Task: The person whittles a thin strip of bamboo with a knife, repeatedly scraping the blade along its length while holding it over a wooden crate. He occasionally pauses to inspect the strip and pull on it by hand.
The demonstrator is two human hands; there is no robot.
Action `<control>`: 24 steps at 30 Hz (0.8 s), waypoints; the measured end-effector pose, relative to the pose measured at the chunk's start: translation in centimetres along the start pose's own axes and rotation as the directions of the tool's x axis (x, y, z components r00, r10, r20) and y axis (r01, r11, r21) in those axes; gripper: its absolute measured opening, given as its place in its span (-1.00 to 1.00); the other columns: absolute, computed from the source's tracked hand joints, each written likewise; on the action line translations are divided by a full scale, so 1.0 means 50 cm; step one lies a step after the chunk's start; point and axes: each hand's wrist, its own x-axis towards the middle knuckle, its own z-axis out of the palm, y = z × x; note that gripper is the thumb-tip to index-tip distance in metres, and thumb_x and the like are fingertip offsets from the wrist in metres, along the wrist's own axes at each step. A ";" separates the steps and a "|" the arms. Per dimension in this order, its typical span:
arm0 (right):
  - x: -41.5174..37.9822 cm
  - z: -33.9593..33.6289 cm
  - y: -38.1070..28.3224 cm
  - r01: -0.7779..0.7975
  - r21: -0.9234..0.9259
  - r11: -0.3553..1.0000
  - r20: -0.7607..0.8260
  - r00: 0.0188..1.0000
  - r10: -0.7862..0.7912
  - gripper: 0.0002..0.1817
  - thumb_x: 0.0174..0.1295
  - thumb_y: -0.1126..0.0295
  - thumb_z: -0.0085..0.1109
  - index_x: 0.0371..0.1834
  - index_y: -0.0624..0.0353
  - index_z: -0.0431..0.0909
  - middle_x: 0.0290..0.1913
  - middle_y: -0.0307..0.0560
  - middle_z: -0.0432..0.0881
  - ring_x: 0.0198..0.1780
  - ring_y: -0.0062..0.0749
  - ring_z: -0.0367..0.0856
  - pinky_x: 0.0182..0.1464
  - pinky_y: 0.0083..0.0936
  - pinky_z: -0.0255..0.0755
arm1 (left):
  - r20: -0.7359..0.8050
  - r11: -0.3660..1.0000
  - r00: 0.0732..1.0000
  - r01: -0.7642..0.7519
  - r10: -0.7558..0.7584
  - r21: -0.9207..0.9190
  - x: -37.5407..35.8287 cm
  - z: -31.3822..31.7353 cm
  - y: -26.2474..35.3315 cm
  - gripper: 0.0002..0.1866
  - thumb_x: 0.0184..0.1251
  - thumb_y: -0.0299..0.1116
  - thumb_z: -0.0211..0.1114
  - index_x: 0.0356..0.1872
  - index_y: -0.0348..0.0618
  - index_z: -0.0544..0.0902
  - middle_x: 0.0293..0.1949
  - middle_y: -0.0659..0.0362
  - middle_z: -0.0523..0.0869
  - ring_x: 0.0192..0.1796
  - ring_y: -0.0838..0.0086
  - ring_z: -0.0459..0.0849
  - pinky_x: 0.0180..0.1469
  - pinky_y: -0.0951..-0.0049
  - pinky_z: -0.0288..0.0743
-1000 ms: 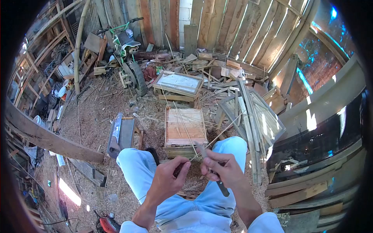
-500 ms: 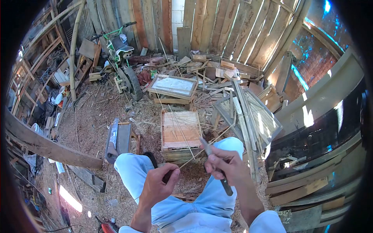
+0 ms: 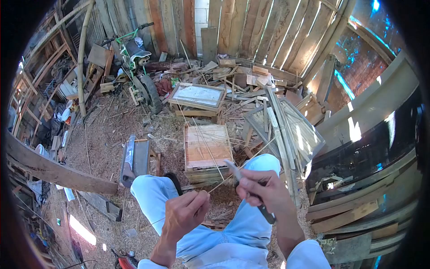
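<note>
My left hand [image 3: 186, 213] is closed in a pinch on a thin wooden strip [image 3: 219, 184], above my left thigh. The strip runs up and to the right from its fingers. My right hand [image 3: 262, 193], over my right thigh, is closed round a knife [image 3: 234, 169]. The blade points up and to the left, close to the strip, and the dark handle end sticks out below the palm. Whether blade and strip touch cannot be told. Beyond both hands stands a wooden box [image 3: 207, 148] with thin sticks lying across its top.
A saw [image 3: 129, 157] lies on a dark panel at the left. Behind the box are a framed board [image 3: 197, 96] and a scrap wood pile. Long boards [image 3: 282, 134] lean on the right. A small bike [image 3: 141, 80] stands at the back left.
My left hand has turned slightly and moved a little right, and a length of strip now shows at its lower left. The knife blade has shifted slightly left and down.
</note>
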 end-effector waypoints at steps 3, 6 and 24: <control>0.006 -0.023 -0.007 0.065 -0.002 0.998 -0.098 0.993 -0.065 -0.62 0.36 0.39 0.06 0.19 0.32 0.43 -0.44 -0.19 0.54 -0.62 -0.74 0.28 -0.63 -0.78 0.11 | -0.013 1.000 1.000 0.001 0.000 0.018 0.000 0.002 -0.010 -0.86 0.06 -0.54 0.33 -0.38 -0.12 0.56 -0.65 0.21 0.46 -0.64 0.36 0.50 -0.64 0.40 0.34; 0.009 -0.009 0.002 0.056 -0.032 0.998 -0.074 0.996 -0.058 -0.62 0.36 0.39 0.05 0.20 0.32 0.43 -0.45 -0.18 0.54 -0.62 -0.76 0.28 -0.65 -0.77 0.11 | -0.038 0.999 0.999 0.022 -0.021 0.025 0.005 0.005 -0.011 -0.86 0.05 -0.55 0.34 -0.37 -0.15 0.57 -0.62 0.20 0.50 -0.63 0.35 0.52 -0.63 0.40 0.35; 0.029 -0.024 0.008 0.075 0.013 0.997 -0.068 0.995 -0.074 -0.71 0.38 0.42 0.01 0.07 0.34 0.49 -0.48 -0.22 0.51 -0.62 -0.77 0.28 -0.63 -0.79 0.10 | 0.157 0.859 0.928 0.372 -0.338 -0.351 0.004 -0.001 -0.011 -0.95 0.23 -0.52 0.28 -0.36 -0.29 0.61 -0.66 0.19 0.59 -0.64 0.64 0.49 -0.59 0.58 0.28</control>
